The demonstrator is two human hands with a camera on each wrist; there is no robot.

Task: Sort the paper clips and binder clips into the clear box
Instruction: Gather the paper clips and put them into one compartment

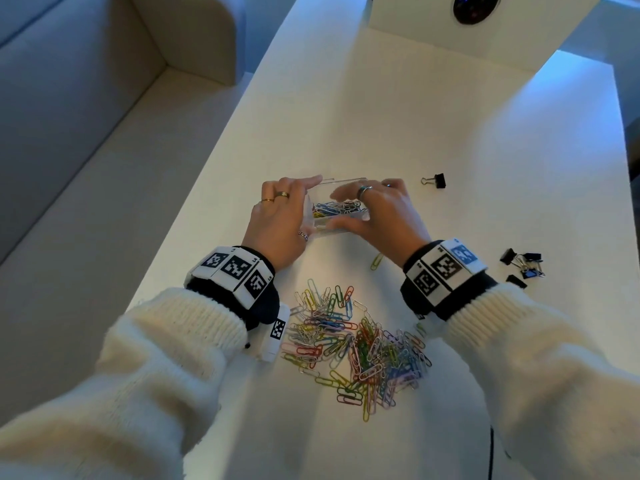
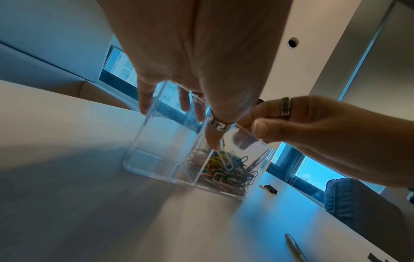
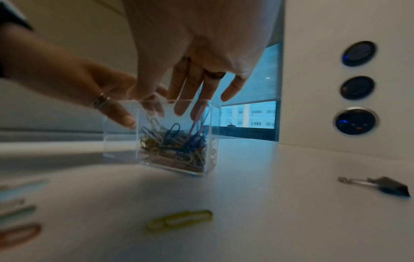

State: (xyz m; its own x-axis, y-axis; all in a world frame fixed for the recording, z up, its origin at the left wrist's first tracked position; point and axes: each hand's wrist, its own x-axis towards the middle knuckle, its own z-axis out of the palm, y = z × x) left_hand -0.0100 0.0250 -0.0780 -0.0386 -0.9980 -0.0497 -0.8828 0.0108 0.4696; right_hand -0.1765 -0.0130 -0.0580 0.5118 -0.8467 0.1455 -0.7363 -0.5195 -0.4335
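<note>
- Centrally on the white table [image 1: 398, 109]: clear box [image 1: 346, 226], upright, split by a divider into two compartments.
- Right compartment holding a heap of coloured paper clips in the box [image 1: 334, 207]; left compartment showing no contents in the wrist views.
- Left hand [image 1: 278, 220] gripping the box's left end, thumb curled over the near wall, fingers along the far rim.
- Right hand [image 1: 384, 216] over the right compartment, fingers straight and dipping inside, thumb on the near wall; cannot tell whether anything is pinched.
- Loose pile of paper clips [image 1: 356, 351] toward the near edge, between the two wrists.
- Single yellow-green paper clip [image 1: 376, 261] just beside the right wrist, apart from the pile.
- Lone binder clip [image 1: 434, 181] right of the box, well apart from it.
- Cluster of binder clips [image 1: 523, 266] close to the right edge.
- No readable brand or wording; only black-and-white square marker tags on wristbands [image 1: 239, 268], with small digits too tiny to read.
- White panel [image 1: 415, 15] with a dark round lens at the far edge.
</note>
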